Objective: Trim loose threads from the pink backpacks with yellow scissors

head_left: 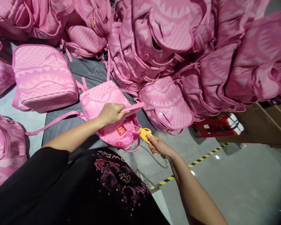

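Observation:
A pink backpack (100, 100) lies open in front of me, its checked and camouflage-like print facing up. My left hand (112, 113) pinches the edge of its raised panel and holds the opening apart. Inside, the pink lining (131, 137) shows with a red label (121, 129). My right hand (158, 146) is closed around a yellow-handled tool (145, 133) with a thin metal shaft; its exact kind is unclear. The shaft points left into the opening, just above the label. Whether its tip touches the fabric is hard to see.
Another pink backpack (45, 78) lies at left, and one (167, 103) rests just right of mine. Stacked backpacks (135, 47) rise behind. A red crate-like object (210, 127) and cardboard (255, 122) stand at right. Yellow-black tape (201, 157) marks the grey floor.

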The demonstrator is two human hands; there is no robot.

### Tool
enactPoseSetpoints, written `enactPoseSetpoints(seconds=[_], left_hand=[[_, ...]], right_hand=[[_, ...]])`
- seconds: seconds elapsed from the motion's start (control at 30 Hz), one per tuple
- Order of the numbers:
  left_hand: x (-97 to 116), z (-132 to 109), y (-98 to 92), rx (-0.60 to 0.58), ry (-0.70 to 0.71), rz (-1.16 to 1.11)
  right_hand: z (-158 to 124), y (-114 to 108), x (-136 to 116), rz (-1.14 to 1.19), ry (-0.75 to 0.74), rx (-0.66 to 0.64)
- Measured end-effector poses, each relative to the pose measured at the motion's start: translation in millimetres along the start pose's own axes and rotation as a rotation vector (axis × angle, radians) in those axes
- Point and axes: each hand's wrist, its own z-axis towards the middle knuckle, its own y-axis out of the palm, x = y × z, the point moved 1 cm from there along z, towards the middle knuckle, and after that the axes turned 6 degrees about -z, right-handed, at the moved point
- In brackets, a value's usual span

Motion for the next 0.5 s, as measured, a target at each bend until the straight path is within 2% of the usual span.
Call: enactPoseSetpoints(seconds=[0.2, 0.37, 0.43, 0.5], left_hand=[[24.8, -19.3, 10.8, -0.104, 0.023, 0.046], [52.9, -46.0, 28.6, -0.263, 0.017, -0.008], [48.3, -66.3, 37.6, -0.339, 0.011, -0.182], [26.6, -89.3, 46.0, -0.266, -0.105, -0.397]], right_hand=[[-4.4, 23.1, 28.0, 0.037, 0.006, -0.023], [-9.1, 27.6, 68.5, -0.023, 0.060, 0.015], [-13.2, 21.8, 87.4, 0.057, 0.089, 0.067], [-15.9, 11.0, 104.1, 0.206, 0.101, 0.145]])
